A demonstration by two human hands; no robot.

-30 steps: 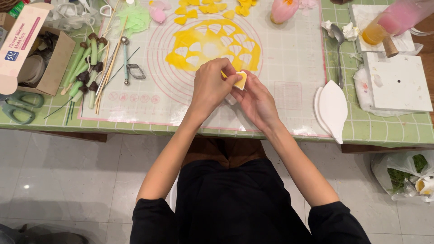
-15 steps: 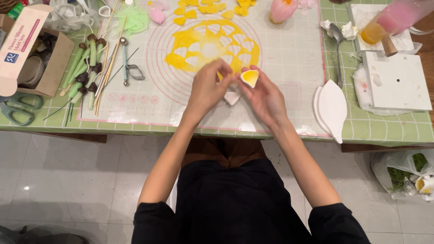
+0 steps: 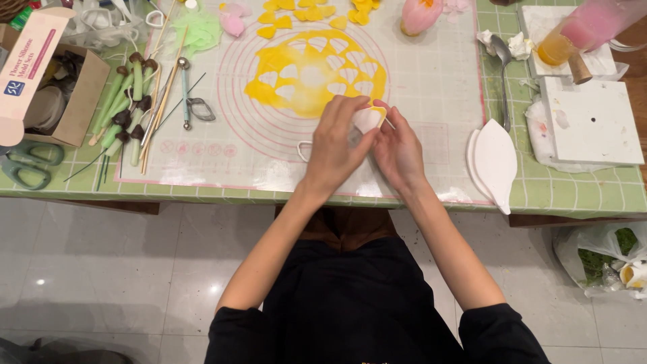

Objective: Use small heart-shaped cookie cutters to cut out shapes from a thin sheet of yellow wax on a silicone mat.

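My left hand (image 3: 335, 143) and my right hand (image 3: 399, 149) meet over a white baking mat (image 3: 431, 81) with pink rings. Between their fingertips they pinch a small white petal-shaped piece with a yellow edge (image 3: 370, 117). Just beyond it lies a rolled yellow paste sheet (image 3: 313, 77) full of petal-shaped holes. Several cut yellow petals (image 3: 296, 15) lie at the mat's far edge. A small cutter ring (image 3: 304, 149) rests beside my left wrist.
Green stemmed modelling tools (image 3: 128, 108) and sticks lie left of the mat, by an open cardboard box (image 3: 60, 101) and green scissors (image 3: 27, 165). White leaf-shaped moulds (image 3: 495, 162), a spoon (image 3: 502, 74), a white board (image 3: 593, 121) and a pink bottle (image 3: 579, 30) stand right.
Both hands have lifted the small piece slightly away from the table edge toward the yellow sheet; its white face now shows where it looked yellow before.
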